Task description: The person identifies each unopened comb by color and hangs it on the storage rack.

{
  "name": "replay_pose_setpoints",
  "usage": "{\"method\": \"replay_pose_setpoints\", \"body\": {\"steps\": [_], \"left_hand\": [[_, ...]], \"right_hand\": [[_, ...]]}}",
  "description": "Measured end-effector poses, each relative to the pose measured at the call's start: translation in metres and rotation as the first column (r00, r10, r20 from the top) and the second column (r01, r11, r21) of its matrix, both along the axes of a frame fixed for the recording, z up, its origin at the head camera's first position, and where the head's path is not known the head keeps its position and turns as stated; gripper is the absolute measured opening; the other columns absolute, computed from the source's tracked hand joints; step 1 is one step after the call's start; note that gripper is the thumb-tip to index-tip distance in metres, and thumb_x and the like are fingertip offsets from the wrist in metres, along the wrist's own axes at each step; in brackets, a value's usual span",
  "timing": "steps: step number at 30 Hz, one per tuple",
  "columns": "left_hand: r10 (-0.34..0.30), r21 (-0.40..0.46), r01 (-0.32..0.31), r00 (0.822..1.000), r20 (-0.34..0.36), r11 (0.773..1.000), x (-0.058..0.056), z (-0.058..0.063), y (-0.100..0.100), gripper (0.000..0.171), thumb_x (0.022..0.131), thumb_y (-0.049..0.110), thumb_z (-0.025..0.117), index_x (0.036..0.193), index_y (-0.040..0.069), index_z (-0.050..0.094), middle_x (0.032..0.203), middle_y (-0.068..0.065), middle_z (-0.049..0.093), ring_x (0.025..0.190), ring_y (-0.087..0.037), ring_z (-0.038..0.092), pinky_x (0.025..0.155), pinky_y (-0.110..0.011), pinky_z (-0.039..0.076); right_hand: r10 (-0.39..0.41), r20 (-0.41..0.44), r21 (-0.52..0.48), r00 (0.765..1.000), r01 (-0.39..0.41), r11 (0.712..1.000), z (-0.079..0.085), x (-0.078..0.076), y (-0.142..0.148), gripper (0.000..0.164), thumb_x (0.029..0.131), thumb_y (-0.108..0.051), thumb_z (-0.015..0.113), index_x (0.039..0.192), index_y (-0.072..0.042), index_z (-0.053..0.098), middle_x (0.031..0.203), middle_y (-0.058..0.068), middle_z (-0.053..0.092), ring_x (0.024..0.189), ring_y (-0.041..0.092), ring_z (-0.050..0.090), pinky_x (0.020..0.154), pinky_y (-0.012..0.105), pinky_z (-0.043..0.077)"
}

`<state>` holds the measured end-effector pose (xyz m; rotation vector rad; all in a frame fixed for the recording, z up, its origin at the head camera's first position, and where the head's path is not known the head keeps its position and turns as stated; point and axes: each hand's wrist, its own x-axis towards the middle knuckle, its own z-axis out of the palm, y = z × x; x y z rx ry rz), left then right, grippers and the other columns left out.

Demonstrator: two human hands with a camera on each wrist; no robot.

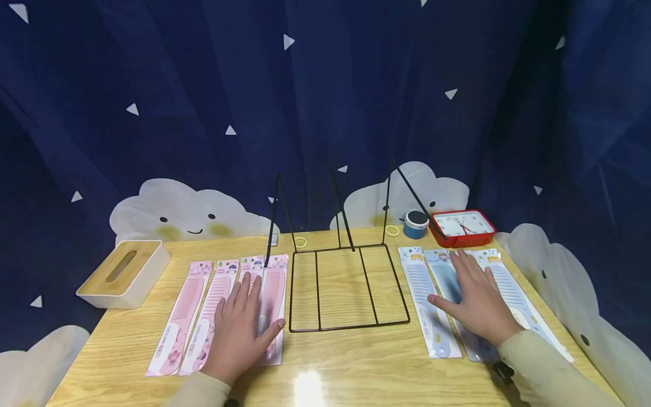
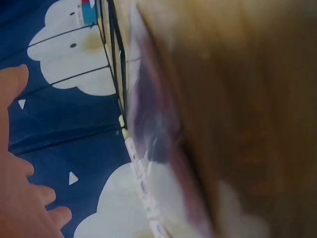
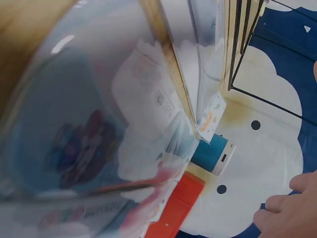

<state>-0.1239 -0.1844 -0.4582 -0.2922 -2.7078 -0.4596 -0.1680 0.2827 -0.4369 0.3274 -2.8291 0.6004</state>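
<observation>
Holding nothing, the left grip (image 1: pixel 241 336) spreads over packaged pink combs (image 1: pixel 185 299), the right grip (image 1: pixel 479 302), also wide, over packaged blue combs (image 1: pixel 420 282); whether either palm touches them is hard to tell. Flat on the bench (image 1: pixel 356 373) beneath, both sets look light and stiff, their glossy sleeves (image 1: pixel 448 346) probably slippery, so pinching the long edges should suit. Between the grips stands a black wire rack (image 1: pixel 317 289).

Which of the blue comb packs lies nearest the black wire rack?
The leftmost blue comb pack, just right of the black wire rack; the other blue packs lie farther right.
</observation>
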Motion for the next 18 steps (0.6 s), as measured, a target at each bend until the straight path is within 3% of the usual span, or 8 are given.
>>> {"method": "replay_pose_setpoints", "body": {"steps": [7,12,18], "left_hand": [[-0.079,0.096,0.080,0.997,-0.016,0.992,-0.007,-0.017,0.011,0.096,0.085,0.048,0.074,0.154,-0.004,0.032,0.157,-0.025,0.034,0.138,-0.046,0.038,0.107,-0.064,0.031],[-0.078,0.151,0.064,0.993,0.085,0.986,-0.012,-0.021,0.019,0.093,0.083,0.045,0.077,0.152,-0.002,0.036,0.154,-0.022,0.041,0.134,-0.045,0.043,0.105,-0.065,0.033],[-0.052,0.197,0.008,0.975,0.215,0.980,-0.014,-0.024,0.030,0.090,0.080,0.045,0.081,0.152,0.006,0.042,0.155,-0.013,0.043,0.131,-0.042,0.044,0.095,-0.062,0.035]], "right_hand": [[0.001,0.083,-0.059,0.997,0.004,0.998,-0.002,-0.022,-0.002,0.108,0.084,-0.054,0.075,0.157,0.005,0.020,0.161,0.030,0.020,0.146,0.049,0.019,0.114,0.067,0.011],[-0.008,0.181,-0.103,0.983,0.027,0.994,-0.004,-0.039,-0.004,0.107,0.085,-0.048,0.077,0.157,0.005,0.018,0.157,0.033,0.025,0.143,0.052,0.023,0.112,0.067,0.019],[-0.026,0.280,-0.146,0.960,0.070,0.987,-0.011,-0.063,-0.004,0.102,0.087,-0.041,0.076,0.156,0.007,0.018,0.148,0.035,0.038,0.136,0.052,0.034,0.109,0.067,0.026]]}}
